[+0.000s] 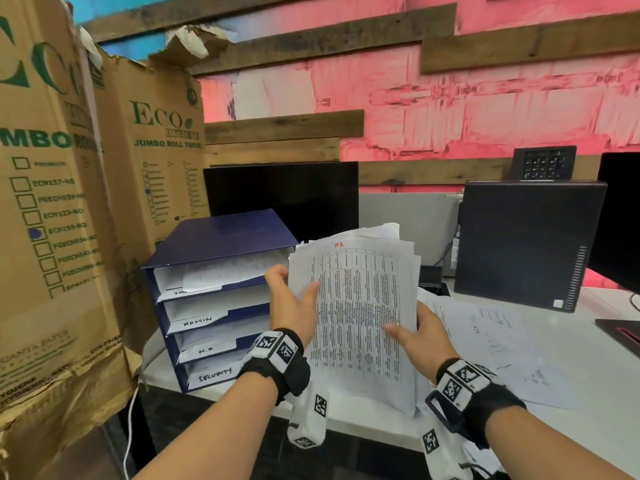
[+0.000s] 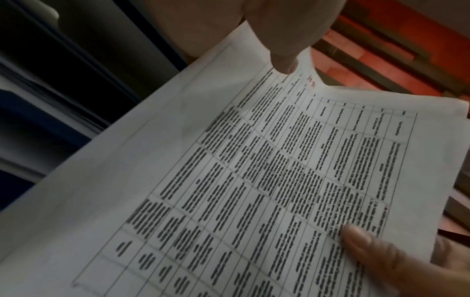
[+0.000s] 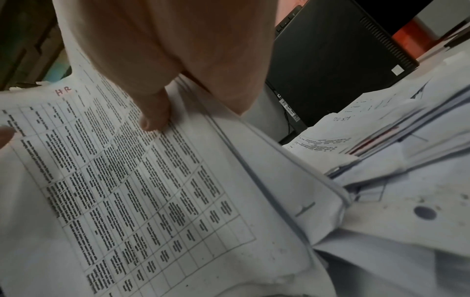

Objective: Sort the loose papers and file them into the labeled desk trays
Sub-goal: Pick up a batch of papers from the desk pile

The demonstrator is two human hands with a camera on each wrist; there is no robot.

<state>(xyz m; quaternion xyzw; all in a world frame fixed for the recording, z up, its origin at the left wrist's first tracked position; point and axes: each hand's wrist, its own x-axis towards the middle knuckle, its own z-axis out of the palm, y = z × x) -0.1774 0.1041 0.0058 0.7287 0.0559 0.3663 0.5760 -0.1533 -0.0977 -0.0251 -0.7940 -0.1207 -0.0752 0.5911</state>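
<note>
You're holding a stack of papers up in front of you with both hands, over the desk.

Your left hand (image 1: 292, 303) is gripping the left edge of the paper stack (image 1: 360, 313), thumb lying on the printed top sheet, fingers behind; your right hand (image 1: 420, 336) is gripping the lower right edge the same way, thumb on the front. The top sheet is showing a dense table with "HR" written in red at its head. The stack is standing nearly upright, its bottom edge near the front of the desk (image 1: 588, 358). Just left of it the blue tray unit (image 1: 221, 237) is sitting with slots labeled ADMIN, H.R and SECURITY; the top label is partly hidden. More loose sheets (image 1: 491, 337) are lying on the desk to the right, with a black computer case (image 1: 526, 240) behind them. Cardboard boxes (image 1: 52, 202) are standing far left.
</note>
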